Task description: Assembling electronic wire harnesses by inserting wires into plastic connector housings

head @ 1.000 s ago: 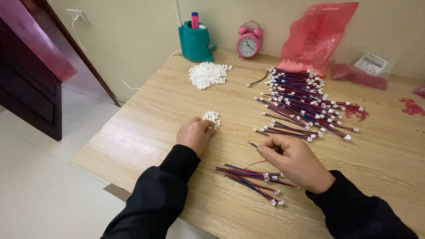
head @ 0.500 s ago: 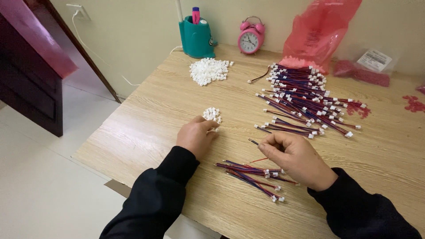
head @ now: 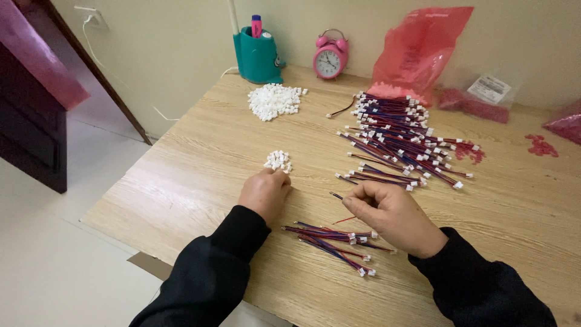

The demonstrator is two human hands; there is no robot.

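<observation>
The left hand (head: 264, 194) rests knuckles-up on the wooden table (head: 200, 145), its fingertips touching the near edge of a small heap of white connectors (head: 278, 160); whether it has pinched one I cannot tell. The right hand (head: 392, 213) is curled shut around a thin wire (head: 336, 195), whose bare tip pokes out toward the left hand. Just under that grip lies a small bundle of red-and-blue wires (head: 336, 241); beyond it, well apart, spreads the large pile of wires (head: 402, 142).
</observation>
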